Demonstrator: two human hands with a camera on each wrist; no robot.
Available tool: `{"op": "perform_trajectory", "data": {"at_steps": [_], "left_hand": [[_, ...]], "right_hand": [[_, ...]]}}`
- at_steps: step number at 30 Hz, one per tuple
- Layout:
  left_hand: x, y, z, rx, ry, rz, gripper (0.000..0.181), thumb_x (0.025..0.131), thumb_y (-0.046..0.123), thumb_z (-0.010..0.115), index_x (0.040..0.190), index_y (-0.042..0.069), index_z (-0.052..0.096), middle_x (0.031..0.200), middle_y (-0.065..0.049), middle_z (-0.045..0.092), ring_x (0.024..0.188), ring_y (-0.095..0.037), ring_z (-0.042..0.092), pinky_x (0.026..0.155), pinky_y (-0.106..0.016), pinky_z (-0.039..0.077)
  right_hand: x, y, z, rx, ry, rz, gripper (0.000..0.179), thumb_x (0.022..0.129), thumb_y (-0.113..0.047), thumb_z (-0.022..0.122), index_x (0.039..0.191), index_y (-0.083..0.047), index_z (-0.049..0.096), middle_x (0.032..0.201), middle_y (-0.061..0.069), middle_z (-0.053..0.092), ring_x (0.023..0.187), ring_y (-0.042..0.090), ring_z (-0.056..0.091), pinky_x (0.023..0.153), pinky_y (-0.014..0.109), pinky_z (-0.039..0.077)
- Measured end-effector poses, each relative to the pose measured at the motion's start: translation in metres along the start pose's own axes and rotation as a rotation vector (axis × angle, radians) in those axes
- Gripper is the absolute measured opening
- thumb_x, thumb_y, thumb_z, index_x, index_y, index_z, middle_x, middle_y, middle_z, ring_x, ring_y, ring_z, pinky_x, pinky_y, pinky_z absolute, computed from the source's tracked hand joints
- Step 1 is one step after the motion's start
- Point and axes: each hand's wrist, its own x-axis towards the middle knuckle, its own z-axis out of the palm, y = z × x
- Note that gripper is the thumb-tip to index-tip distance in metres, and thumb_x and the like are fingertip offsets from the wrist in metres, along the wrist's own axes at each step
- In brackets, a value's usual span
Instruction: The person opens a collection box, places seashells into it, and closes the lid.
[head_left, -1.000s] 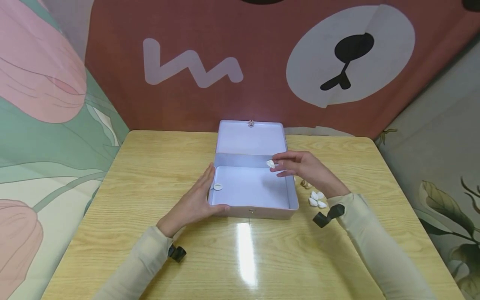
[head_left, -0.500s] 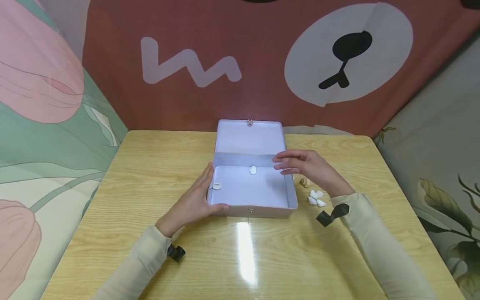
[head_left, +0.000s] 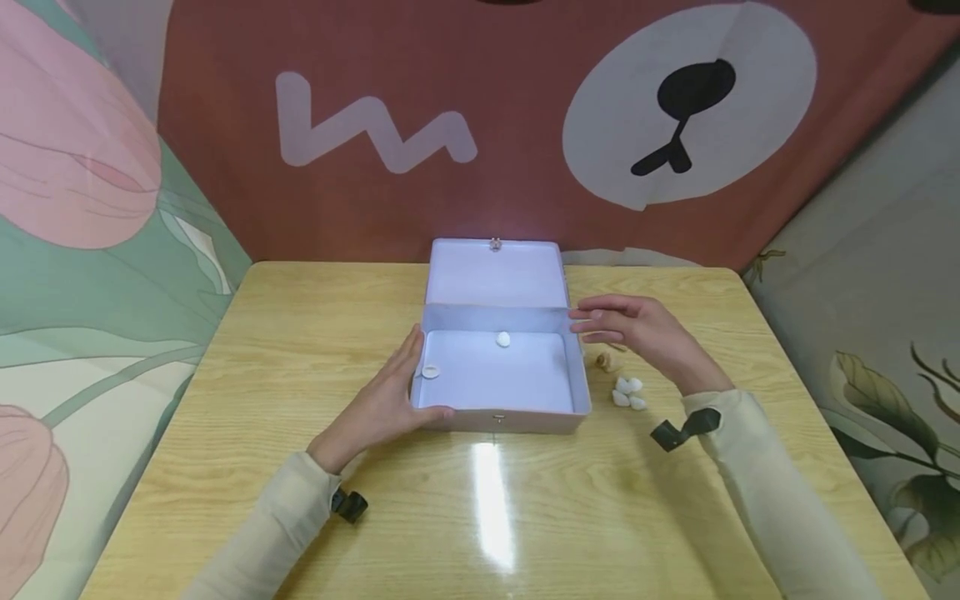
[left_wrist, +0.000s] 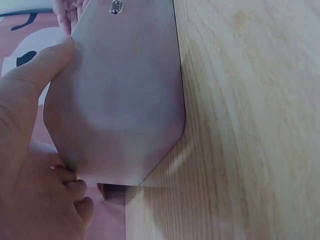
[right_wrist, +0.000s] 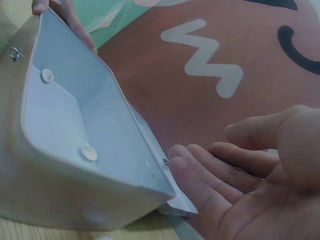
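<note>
A pale tin box (head_left: 498,421) with its hinged lid (head_left: 497,273) raised stands on the table. My left hand (head_left: 378,408) grips its front left corner, thumb on the front face and fingers along the left side. In the left wrist view the thumb (left_wrist: 47,62) lies on the rim and the fingers bend below. Inside the box lie two white seashells, one shell (head_left: 431,372) by the left wall and another shell (head_left: 503,339) near the back wall. My right hand (head_left: 637,329) hovers over the right rim, fingers loosely extended and nothing in them.
Right of the box, several white shells (head_left: 628,392) lie in a small cluster on the wooden table (head_left: 360,525). Behind them sits a tan spiral shell (head_left: 609,361), partly under the right hand. A printed cloth (head_left: 375,200) hangs behind the table.
My right hand released a white shell, which dropped into the box near the back wall. The hand then moved right to the box's edge. My left hand stayed on the corner.
</note>
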Motion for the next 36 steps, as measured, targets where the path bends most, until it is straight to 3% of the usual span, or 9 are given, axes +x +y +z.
{"op": "perform_trajectory", "data": {"at_steps": [4, 12, 20, 24, 28, 31, 36], "left_hand": [[0.000, 0.000, 0.000, 0.001, 0.000, 0.007, 0.136, 0.081, 0.068, 0.084, 0.172, 0.007, 0.004, 0.182, -0.006, -0.005, 0.169, -0.037, 0.009, 0.133, -0.061, 0.024], [0.000, 0.000, -0.001, 0.008, 0.004, 0.008, 0.135, 0.081, 0.067, 0.084, 0.172, 0.007, 0.004, 0.182, -0.007, -0.004, 0.168, -0.039, 0.010, 0.132, -0.062, 0.025], [-0.001, -0.001, 0.003, -0.004, -0.001, -0.003, 0.137, 0.080, 0.070, 0.084, 0.172, 0.009, 0.003, 0.182, -0.006, -0.005, 0.168, -0.038, 0.009, 0.132, -0.063, 0.026], [-0.001, 0.001, 0.004, -0.005, 0.002, -0.009, 0.136, 0.080, 0.070, 0.083, 0.172, 0.010, 0.003, 0.182, -0.003, -0.006, 0.168, -0.038, 0.009, 0.132, -0.064, 0.026], [-0.002, 0.001, 0.004, -0.009, 0.005, -0.010, 0.136, 0.080, 0.070, 0.084, 0.172, 0.011, 0.003, 0.182, -0.003, -0.005, 0.168, -0.039, 0.010, 0.131, -0.064, 0.026], [-0.002, 0.001, 0.004, -0.011, 0.005, -0.010, 0.136, 0.080, 0.069, 0.084, 0.172, 0.011, 0.002, 0.182, -0.006, -0.004, 0.168, -0.040, 0.010, 0.131, -0.064, 0.026], [-0.002, 0.001, 0.004, -0.007, 0.006, -0.012, 0.136, 0.080, 0.069, 0.084, 0.172, 0.011, 0.003, 0.182, -0.007, -0.004, 0.168, -0.040, 0.010, 0.131, -0.065, 0.027]], "right_hand": [[-0.006, 0.005, -0.009, -0.015, 0.034, 0.005, 0.049, 0.111, -0.032, 0.059, 0.151, -0.005, 0.056, 0.147, 0.013, 0.068, 0.122, 0.013, 0.075, 0.104, 0.028, 0.061], [-0.018, 0.025, -0.028, 0.034, 0.086, -0.019, 0.052, 0.111, -0.032, 0.060, 0.148, 0.003, 0.052, 0.122, -0.012, 0.076, 0.116, 0.008, 0.076, 0.104, 0.025, 0.061], [-0.032, 0.058, -0.050, 0.091, 0.116, -0.034, 0.043, 0.110, -0.027, 0.060, 0.144, 0.000, 0.054, 0.124, -0.008, 0.075, 0.113, 0.005, 0.075, 0.102, 0.027, 0.062], [-0.035, 0.076, -0.059, -0.055, 0.177, 0.018, 0.050, 0.110, -0.033, 0.061, 0.146, 0.000, 0.055, 0.125, -0.008, 0.076, 0.109, 0.004, 0.076, 0.100, 0.028, 0.062], [-0.034, 0.093, -0.064, -0.223, 0.222, 0.055, 0.050, 0.110, -0.029, 0.060, 0.147, 0.005, 0.056, 0.128, 0.007, 0.077, 0.100, 0.003, 0.077, 0.092, 0.030, 0.065], [-0.033, 0.103, -0.066, -0.277, 0.215, 0.076, 0.048, 0.110, -0.025, 0.060, 0.144, 0.009, 0.057, 0.122, 0.014, 0.077, 0.094, 0.005, 0.073, 0.084, 0.033, 0.065], [-0.033, 0.112, -0.066, -0.337, 0.152, 0.130, 0.044, 0.109, -0.024, 0.061, 0.138, 0.009, 0.061, 0.108, 0.013, 0.076, 0.088, 0.012, 0.068, 0.074, 0.031, 0.061]]}}
